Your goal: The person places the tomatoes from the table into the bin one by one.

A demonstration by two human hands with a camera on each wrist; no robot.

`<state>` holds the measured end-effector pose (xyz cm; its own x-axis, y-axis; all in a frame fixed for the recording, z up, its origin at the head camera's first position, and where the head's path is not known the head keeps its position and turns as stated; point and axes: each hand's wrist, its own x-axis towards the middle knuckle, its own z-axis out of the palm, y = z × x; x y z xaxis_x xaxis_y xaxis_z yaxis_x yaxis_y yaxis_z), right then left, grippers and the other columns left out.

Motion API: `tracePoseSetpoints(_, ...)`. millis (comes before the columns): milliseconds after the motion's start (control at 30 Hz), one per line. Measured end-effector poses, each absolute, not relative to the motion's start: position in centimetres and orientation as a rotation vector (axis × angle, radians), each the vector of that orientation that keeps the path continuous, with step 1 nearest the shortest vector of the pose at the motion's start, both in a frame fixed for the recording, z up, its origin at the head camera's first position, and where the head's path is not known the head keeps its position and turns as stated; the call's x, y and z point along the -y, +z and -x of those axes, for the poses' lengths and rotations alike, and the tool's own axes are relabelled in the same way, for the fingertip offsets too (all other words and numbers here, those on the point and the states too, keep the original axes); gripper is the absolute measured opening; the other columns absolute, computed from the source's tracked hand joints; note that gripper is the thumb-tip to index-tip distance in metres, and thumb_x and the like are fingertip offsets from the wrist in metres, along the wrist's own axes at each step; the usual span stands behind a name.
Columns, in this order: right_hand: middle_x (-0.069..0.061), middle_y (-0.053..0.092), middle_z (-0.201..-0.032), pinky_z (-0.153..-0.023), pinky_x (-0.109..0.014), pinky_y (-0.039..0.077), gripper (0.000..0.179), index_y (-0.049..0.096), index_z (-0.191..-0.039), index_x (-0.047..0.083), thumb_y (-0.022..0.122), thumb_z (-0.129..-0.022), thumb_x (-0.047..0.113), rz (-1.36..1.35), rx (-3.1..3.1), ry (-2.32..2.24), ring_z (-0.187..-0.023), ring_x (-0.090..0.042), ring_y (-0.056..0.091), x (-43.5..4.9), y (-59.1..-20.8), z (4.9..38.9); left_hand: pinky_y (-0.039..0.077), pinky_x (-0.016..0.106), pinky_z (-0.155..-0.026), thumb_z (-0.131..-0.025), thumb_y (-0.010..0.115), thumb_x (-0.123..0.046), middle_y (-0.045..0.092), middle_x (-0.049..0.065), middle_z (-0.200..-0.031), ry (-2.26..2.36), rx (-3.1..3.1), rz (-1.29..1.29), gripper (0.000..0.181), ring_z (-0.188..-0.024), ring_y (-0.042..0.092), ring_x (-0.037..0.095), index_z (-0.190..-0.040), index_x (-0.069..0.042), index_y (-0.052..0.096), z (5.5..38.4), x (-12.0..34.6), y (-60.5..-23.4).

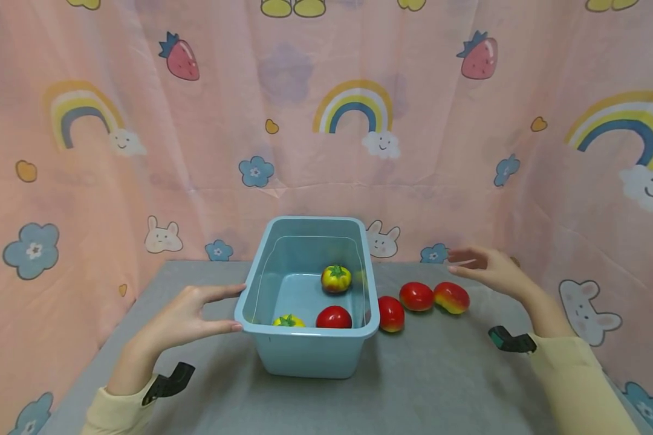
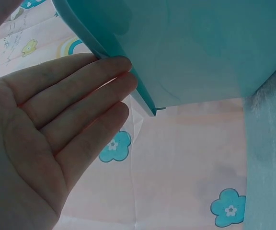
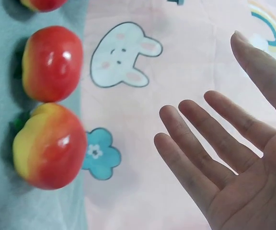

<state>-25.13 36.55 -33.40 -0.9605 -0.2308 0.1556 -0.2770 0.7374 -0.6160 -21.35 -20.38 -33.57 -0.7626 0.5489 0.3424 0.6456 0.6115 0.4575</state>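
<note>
A light blue plastic bin (image 1: 310, 356) stands on the table. Inside it are two yellowish fruits with green tops, one toward the back (image 1: 335, 279) and one near the front (image 1: 289, 321), plus a glossy red fruit (image 1: 334, 317). My left hand (image 1: 187, 317) touches the bin's left rim with straight fingers (image 2: 90, 91). On the right, my right hand (image 1: 492, 272) hovers with fingers spread and nothing in it. It is nearest to a red-and-yellow fruit (image 1: 451, 298). Beside that lie a red fruit (image 1: 416, 296) and another red one (image 1: 391, 314) close to the bin's right side.
A grey cloth covers the table (image 1: 430, 374). Behind and at both sides hangs a pink curtain (image 1: 212, 151) printed with rainbows, rabbits and flowers. Black wrist mounts sit on the left sleeve (image 1: 168, 383) and the right sleeve (image 1: 511, 341).
</note>
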Motion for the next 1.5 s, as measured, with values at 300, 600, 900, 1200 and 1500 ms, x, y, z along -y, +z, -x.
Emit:
tracePoseSetpoints(300, -0.020, 0.058, -0.128, -0.084, -0.053, 0.053, 0.048, 0.052, -0.131, 0.010, 0.061, -0.091, 0.035, -0.414, 2.861, 1.027, -0.112, -0.040, 0.058, -38.0, -35.2, 25.4, 0.052, 0.043, -0.091, -0.077, 0.074, -0.047, 0.064, -0.006, -0.124, -0.841, 2.654, 1.001, 0.062, -0.115, 0.061, 0.016, -0.130, -0.017, 0.060, 21.3, 20.3, -33.5)
tracePoseSetpoints(600, -0.020, 0.056, -0.130, -0.085, -0.057, 0.051, 0.056, 0.050, -0.133, 0.010, 0.061, -0.089, 0.044, -0.285, 2.901, 0.986, -0.113, -0.041, 0.056, -39.1, -37.0, 25.5, 0.052, 0.043, -0.091, -0.077, 0.074, -0.048, 0.063, -0.005, -0.125, -0.841, 2.664, 0.987, 0.063, -0.115, 0.061, 0.016, -0.131, -0.017, 0.059, 21.3, 20.4, -33.5)
tracePoseSetpoints(900, -0.025, 0.056, -0.128, -0.086, -0.057, 0.051, 0.056, 0.053, -0.131, 0.004, 0.062, -0.090, 0.041, -0.282, 2.901, 1.014, -0.113, -0.044, 0.056, -39.6, -38.8, 25.9, 0.052, 0.043, -0.092, -0.077, 0.074, -0.048, 0.063, -0.006, -0.125, -0.844, 2.658, 0.991, 0.064, -0.116, 0.060, 0.016, -0.131, -0.017, 0.059, 21.3, 20.4, -33.6)
tracePoseSetpoints(1200, -0.024, 0.054, -0.131, -0.087, -0.056, 0.050, 0.063, 0.051, -0.133, 0.004, 0.061, -0.089, 0.047, -0.184, 2.953, 0.996, -0.116, -0.043, 0.054, -39.6, -40.0, 26.5, 0.051, 0.043, -0.093, -0.078, 0.073, -0.048, 0.063, -0.007, -0.126, -0.852, 2.667, 0.990, 0.063, -0.117, 0.060, 0.015, -0.132, -0.019, 0.058, 21.3, 20.4, -33.7)
tracePoseSetpoints(1500, -0.024, 0.055, -0.130, -0.086, -0.053, 0.052, 0.061, 0.051, -0.132, 0.002, 0.062, -0.089, 0.045, -0.204, 2.939, 1.036, -0.115, -0.042, 0.055, -39.9, -40.8, 26.8, 0.051, 0.042, -0.093, -0.078, 0.073, -0.048, 0.063, -0.007, -0.125, -0.862, 2.662, 0.992, 0.063, -0.117, 0.060, 0.014, -0.132, -0.019, 0.058, 21.3, 20.4, -33.8)
